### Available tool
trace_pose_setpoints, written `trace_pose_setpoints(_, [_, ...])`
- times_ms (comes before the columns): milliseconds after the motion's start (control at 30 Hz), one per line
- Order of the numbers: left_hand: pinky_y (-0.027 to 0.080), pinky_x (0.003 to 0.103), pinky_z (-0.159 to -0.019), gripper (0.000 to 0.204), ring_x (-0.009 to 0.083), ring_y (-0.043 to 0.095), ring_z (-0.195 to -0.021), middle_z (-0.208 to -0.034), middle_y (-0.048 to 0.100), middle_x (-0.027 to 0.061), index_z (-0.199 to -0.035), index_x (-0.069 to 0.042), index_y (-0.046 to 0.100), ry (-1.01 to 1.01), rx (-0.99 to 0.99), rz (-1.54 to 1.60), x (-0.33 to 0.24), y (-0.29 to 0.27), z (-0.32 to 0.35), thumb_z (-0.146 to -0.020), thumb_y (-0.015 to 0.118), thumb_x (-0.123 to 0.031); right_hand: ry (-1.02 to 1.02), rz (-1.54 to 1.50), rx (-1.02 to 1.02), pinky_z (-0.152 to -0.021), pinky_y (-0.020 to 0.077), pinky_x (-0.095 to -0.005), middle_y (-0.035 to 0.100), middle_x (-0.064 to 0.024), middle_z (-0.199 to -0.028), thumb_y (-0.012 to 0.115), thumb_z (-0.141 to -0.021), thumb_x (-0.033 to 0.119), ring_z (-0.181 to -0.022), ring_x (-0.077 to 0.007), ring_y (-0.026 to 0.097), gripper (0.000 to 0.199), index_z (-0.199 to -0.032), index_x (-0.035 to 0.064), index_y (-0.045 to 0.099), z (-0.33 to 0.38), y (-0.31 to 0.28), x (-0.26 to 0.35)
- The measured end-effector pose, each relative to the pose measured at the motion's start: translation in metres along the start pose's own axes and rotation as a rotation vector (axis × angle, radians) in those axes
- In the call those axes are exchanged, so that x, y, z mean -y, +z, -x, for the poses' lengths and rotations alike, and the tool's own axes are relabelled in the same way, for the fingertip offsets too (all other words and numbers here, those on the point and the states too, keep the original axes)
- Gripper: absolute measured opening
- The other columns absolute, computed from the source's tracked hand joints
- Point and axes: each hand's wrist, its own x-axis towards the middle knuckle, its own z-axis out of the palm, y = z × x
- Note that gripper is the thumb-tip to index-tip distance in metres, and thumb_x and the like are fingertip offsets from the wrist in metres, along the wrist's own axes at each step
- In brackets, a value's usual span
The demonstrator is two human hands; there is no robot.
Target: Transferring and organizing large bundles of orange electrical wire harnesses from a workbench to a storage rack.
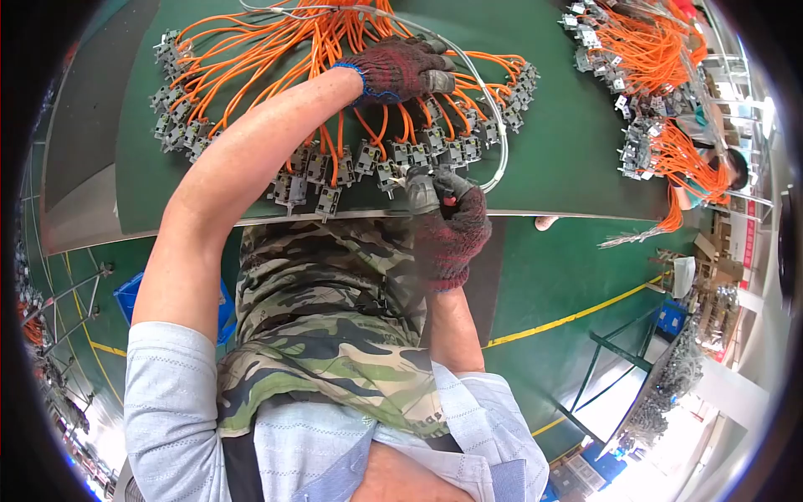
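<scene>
Closest to the camera is the person's own light blue striped shirt sleeve (171,402) and the camouflage-print apron (335,326) over their front, filling the bottom middle of the view. From there both forearms go up to the edge of a dark green work table (544,159). The left hand (401,69), in a dark red-and-grey knitted glove with a blue cuff, lies palm down on a big fan of orange wires (276,50), fingers loosely curled over the bundle and pressing it to the table rather than gripping any single wire that I can make out. The right hand (452,222), same kind of glove, is closed around a small grey tool or connector piece (422,188) right at the table's near edge; it's too blurry to say exactly what it is. Its tip touches the row of small grey plastic connector blocks (368,163) that hang off the ends of the orange wires in an arc along the table's near edge. A thin white cable (489,100) loops around the right side of that bunch. Further right on the table sit more clusters of orange wires with grey connectors (652,50), well apart from the hands. Below the table there's green floor with a yellow line (577,316), and a blue plastic crate (134,297) on the left.
</scene>
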Motion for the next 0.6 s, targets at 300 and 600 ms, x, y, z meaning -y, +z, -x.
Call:
trace_pose_setpoints(300, [0.042,0.048,-0.113,0.063,0.0336,0.055,-0.135,-0.147,0.056,0.0197,-0.149,-0.017,0.054,-0.319,-0.084,0.230,0.032,-0.095,0.076,-0.097,0.059,-0.053,0.110,-0.245,-0.125,-0.082,0.0571,-0.0299,0.077,-0.0083,-0.099,0.082,-0.087,0.010,-0.089,-0.0126,0.071,0.028,-0.112,0.0020,0.072,0.008,-0.006,-0.001])
trace_pose_setpoints(600, [0.034,0.047,-0.119,0.068,0.0385,0.043,-0.144,-0.153,0.048,0.0204,-0.151,-0.010,0.049,-0.875,0.050,-0.236,0.151,-0.100,0.208,-0.104,0.043,-0.060,0.145,-0.309,-0.085,-0.081,0.0563,-0.0307,0.076,-0.0087,-0.097,0.084,-0.087,0.017,-0.085,-0.0129,0.070,0.030,-0.110,0.0017,0.074,0.016,0.032,0.003])
